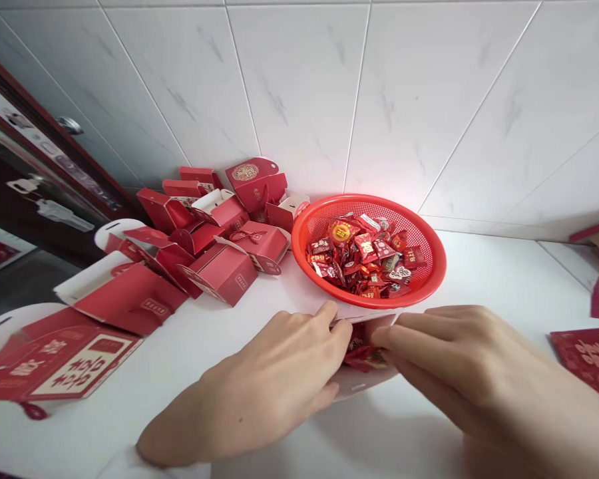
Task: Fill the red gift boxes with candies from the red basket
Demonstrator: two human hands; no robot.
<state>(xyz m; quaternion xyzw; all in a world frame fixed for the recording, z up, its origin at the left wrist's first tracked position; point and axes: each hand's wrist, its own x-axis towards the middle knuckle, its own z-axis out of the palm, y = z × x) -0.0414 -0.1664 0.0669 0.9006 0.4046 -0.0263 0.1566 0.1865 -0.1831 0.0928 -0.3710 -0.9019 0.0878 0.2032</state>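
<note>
A small box [362, 382] with its flaps up stands just in front of the red basket, and red-wrapped sweets [363, 356] show inside it. On its left side my left hand [279, 372] is closed, thumb and fingers gripping the box wall. From the right my right hand [459, 359] pinches the opposite side, its fingertips at the box's opening. Much of the box is hidden by both hands. Behind it, the red plastic basket [432, 283] holds many wrapped sweets [367, 249].
Several red gift boxes [224, 269] crowd the left of the white table [259, 326]. A red printed packet [586, 359] lies at the right edge, with a red tassel [598, 299] above it. White tiled wall [299, 86] rises behind; a door with keys [62, 213] is far left.
</note>
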